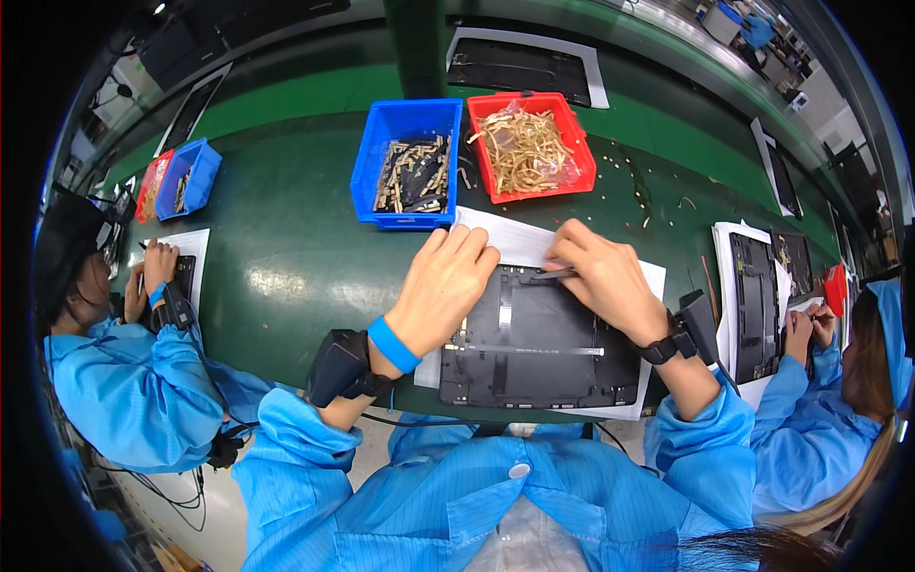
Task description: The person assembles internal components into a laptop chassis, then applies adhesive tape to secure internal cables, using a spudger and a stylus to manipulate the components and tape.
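Observation:
A flat black tablet housing (534, 329), with a white strip across it and small metal parts along its edges, lies on white foam sheets (653, 278). My left hand (448, 276) rests over its far left corner, fingers bent and close together; whatever they grip is hidden beneath them. In my right hand (600, 276) is a pair of dark tweezers (551, 275), pinched between thumb and fingers. The tips point left and sit at the housing's far edge, close to my left fingertips.
Beyond the housing stand a blue bin (410, 176) of small dark and gold parts and a red bin (531, 153) of tangled gold strips. Tiny scraps lie right of it. Another black panel (519, 69) lies farther back. Co-workers (143, 381) sit on both sides.

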The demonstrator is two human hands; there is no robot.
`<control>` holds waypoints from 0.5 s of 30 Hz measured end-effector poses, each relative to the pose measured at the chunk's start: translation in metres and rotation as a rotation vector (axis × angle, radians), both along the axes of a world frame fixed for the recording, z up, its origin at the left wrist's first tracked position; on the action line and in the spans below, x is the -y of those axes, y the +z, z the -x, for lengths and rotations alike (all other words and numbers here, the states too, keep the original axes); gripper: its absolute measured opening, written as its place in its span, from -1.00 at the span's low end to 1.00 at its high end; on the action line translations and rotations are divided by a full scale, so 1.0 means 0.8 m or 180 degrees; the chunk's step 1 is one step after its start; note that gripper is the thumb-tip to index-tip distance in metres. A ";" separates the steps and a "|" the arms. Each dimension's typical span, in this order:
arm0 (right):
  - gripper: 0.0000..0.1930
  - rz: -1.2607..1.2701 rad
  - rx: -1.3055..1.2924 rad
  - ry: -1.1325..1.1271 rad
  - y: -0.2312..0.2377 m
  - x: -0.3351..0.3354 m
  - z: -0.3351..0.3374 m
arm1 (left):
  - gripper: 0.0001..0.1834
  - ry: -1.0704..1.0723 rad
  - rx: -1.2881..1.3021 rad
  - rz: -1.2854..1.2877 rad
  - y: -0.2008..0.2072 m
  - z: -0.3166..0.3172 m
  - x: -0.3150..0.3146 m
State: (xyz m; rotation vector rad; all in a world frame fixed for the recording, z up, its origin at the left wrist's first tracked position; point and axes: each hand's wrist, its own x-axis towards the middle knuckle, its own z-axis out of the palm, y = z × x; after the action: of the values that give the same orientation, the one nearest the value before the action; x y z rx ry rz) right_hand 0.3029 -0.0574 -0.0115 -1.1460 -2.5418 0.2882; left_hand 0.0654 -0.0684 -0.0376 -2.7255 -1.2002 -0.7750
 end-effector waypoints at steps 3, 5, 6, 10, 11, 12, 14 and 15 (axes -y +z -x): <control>-0.78 0.0014 0.0042 -0.0273 0.008 0.011 -0.025 | -0.90 -0.0241 -0.0486 -0.0113 0.003 -0.005 -0.010; -0.78 -0.0033 0.0106 -0.0581 0.012 0.017 -0.035 | -0.91 -0.0296 -0.0790 -0.0228 0.005 -0.010 -0.015; -0.76 -0.0080 0.0106 -0.0699 0.011 0.019 -0.039 | -0.90 -0.0301 -0.0938 -0.0452 0.004 -0.015 -0.019; -0.69 -0.0141 0.0250 -0.1021 0.008 0.026 -0.062 | -0.86 -0.0278 -0.1446 -0.0706 0.010 -0.036 -0.020; -0.69 -0.0158 0.0241 -0.1058 0.007 0.026 -0.068 | -0.86 -0.0310 -0.1449 -0.0733 0.009 -0.038 -0.022; -0.74 -0.0122 0.0306 -0.0995 0.007 0.027 -0.076 | -0.84 -0.0252 -0.1405 -0.0909 0.007 -0.039 -0.024; -0.78 -0.0099 0.0361 -0.0976 0.008 0.027 -0.086 | -0.79 -0.0165 -0.1321 -0.1100 0.006 -0.037 -0.027; -0.78 -0.0062 0.0335 -0.0944 0.007 0.025 -0.086 | -0.79 -0.0190 -0.1338 -0.1125 0.005 -0.034 -0.027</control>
State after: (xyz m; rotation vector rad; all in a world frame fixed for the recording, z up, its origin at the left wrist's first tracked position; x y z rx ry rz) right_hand 0.3719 -0.0771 -0.0058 -1.5433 -2.4089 0.1316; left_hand 0.0923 -0.0471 -0.0335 -2.4658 -0.8087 -0.3454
